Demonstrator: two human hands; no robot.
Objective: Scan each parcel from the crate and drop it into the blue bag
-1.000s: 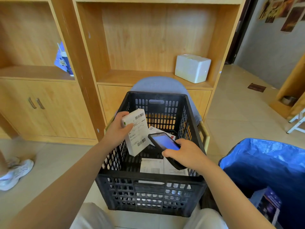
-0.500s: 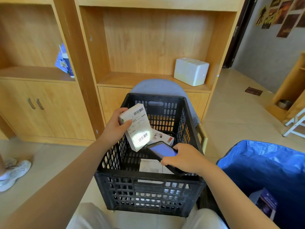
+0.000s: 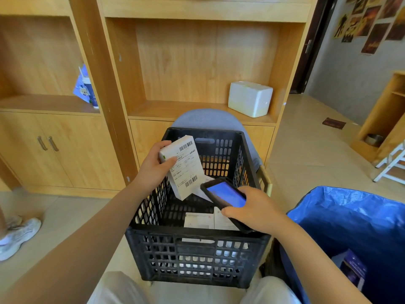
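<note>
My left hand point(image 3: 153, 167) grips a white boxed parcel point(image 3: 185, 166) above the left side of the black plastic crate point(image 3: 197, 255), its barcode label facing me. My right hand point(image 3: 256, 210) holds a black handheld scanner point(image 3: 225, 195) with a lit blue screen, its tip just below the parcel's lower barcode. More white labelled parcels point(image 3: 203, 220) lie on the crate's floor. The open blue bag point(image 3: 355, 227) stands at the right, with a dark boxed parcel point(image 3: 354, 270) inside it.
The crate rests on a grey-backed chair point(image 3: 208, 119) in front of a wooden shelf unit point(image 3: 197, 62). A white foam box point(image 3: 249, 98) sits on the shelf. Another person's white shoe point(image 3: 17, 235) is on the tiled floor at left. My knees frame the crate's front.
The parcel has been raised and tilted a little, and the bright scan light seen on its lower barcode half a second ago is gone. The scanner stays close beneath it.
</note>
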